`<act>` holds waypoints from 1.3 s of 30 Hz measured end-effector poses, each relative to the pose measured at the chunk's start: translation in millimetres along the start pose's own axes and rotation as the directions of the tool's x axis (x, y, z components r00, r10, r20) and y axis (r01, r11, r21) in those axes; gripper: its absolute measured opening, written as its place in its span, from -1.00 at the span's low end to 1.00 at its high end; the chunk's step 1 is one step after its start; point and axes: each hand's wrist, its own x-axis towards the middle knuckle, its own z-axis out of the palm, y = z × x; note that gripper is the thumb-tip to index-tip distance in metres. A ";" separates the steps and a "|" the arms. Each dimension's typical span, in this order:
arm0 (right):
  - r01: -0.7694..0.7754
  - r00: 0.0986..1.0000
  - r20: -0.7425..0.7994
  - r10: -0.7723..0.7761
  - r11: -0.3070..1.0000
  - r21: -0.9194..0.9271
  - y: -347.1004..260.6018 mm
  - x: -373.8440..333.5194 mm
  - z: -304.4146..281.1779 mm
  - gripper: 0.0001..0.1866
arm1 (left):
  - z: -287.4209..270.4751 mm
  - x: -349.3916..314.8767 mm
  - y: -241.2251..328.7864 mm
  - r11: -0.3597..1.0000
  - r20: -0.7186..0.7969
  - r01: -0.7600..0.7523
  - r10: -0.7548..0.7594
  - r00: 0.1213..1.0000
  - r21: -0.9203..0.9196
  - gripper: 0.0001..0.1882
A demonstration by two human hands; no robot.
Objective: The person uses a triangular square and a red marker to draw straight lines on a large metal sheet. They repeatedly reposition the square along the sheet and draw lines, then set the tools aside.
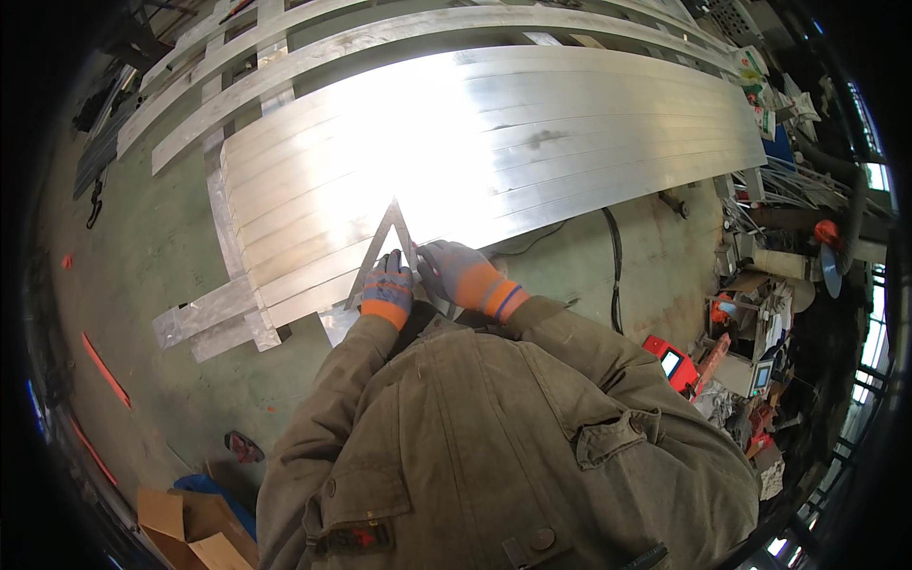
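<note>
A grey metal triangle square [371, 252] lies at the near edge of a shiny panel of long metal planks [570, 128], its tip pointing away from me. My left hand [388, 290], in a grey and orange glove, rests over the lower part of the square with its fingers pointing forward, holding it against the panel. Close beside the square's right arm is my right hand [465, 275], gloved the same way. Its fingers are bent and drawn together; whatever they may hold is hidden. Strong glare washes out the middle of the panel.
Long metal bars [313, 55] form a frame beyond the panel. A black cable [615, 266] runs along the green floor at right. A red machine [670, 364] stands near my right elbow, with cluttered equipment behind it. An opened cardboard box [195, 527] sits at lower left.
</note>
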 end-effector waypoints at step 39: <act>-0.114 0.990 -0.053 0.133 0.956 0.270 1.1 -73.9 12.4 -0.67 | -7.7 -46.8 -55.8 0.991 0.086 0.115 -0.109 0.990 -0.074 -0.67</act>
